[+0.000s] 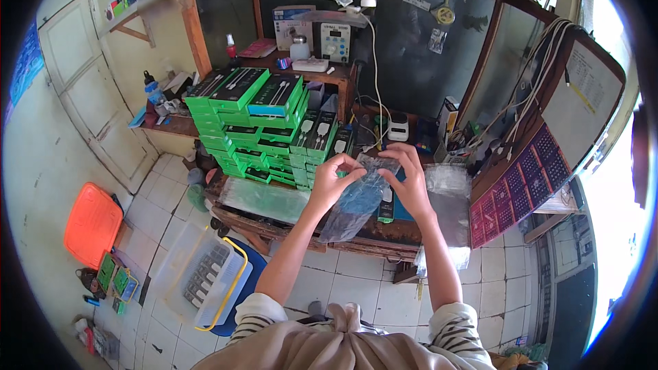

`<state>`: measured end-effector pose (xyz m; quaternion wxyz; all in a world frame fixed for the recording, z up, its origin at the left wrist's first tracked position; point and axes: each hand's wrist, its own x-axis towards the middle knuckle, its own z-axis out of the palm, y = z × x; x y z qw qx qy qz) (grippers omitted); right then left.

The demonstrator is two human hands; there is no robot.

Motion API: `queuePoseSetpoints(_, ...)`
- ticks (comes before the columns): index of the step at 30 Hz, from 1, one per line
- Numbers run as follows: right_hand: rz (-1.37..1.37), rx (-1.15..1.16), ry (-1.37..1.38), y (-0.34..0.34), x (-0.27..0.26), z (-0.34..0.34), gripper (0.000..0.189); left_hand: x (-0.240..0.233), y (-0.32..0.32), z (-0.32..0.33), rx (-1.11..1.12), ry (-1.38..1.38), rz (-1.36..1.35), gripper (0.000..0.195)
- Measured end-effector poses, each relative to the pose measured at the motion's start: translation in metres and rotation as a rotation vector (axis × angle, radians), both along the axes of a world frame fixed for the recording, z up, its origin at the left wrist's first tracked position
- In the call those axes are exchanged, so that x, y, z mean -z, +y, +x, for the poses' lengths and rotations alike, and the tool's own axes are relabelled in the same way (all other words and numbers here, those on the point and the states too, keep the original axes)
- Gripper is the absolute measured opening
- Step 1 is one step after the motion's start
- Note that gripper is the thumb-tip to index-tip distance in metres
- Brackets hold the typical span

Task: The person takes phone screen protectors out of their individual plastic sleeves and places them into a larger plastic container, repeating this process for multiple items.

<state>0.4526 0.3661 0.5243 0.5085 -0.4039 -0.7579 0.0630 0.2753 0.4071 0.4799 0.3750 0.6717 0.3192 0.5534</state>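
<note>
A clear plastic bag (354, 205) hangs between my hands over the front of the wooden desk. My left hand (334, 174) pinches its upper edge between thumb and fingers. On the opposite side of the same edge, my right hand (406, 174) has thumb and fingertips closed around the film. Below the right hand a small black and green box (386, 206) lies partly hidden on a blue surface (403, 209). Just left of my hands rise stacks of green and black cable boxes (241, 87) and narrower charger boxes (313, 131).
More clear plastic sheets (446, 200) lie at the desk's right end, and a flat wrapped pack (264, 199) along its front left. A translucent basket (205, 277) with small packages stands left on the floor. White cables (378, 82) run behind the desk, near a white device (398, 127).
</note>
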Motion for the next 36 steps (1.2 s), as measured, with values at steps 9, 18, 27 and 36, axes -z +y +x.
queuePoseSetpoints(9, -0.086, -0.003, -0.094, 0.012, 0.020, 0.004, 0.020, 0.019, -0.002, 0.003, -0.034, 0.054, 0.007, 0.014)
queuePoseSetpoints(18, 0.011, 0.029, -0.089, 0.004, 0.027, 0.001, 0.021, 0.035, -0.006, 0.009, -0.015, 0.026, -0.053, 0.013)
queuePoseSetpoints(27, -0.212, 0.004, -0.051, 0.003, 0.034, 0.004, 0.027, 0.040, -0.011, 0.011, -0.049, 0.047, -0.002, 0.012)
queuePoseSetpoints(36, -0.167, -0.069, -0.287, 0.010, 0.041, 0.007, 0.017, 0.040, -0.012, -0.003, 0.014, 0.040, -0.033, 0.029)
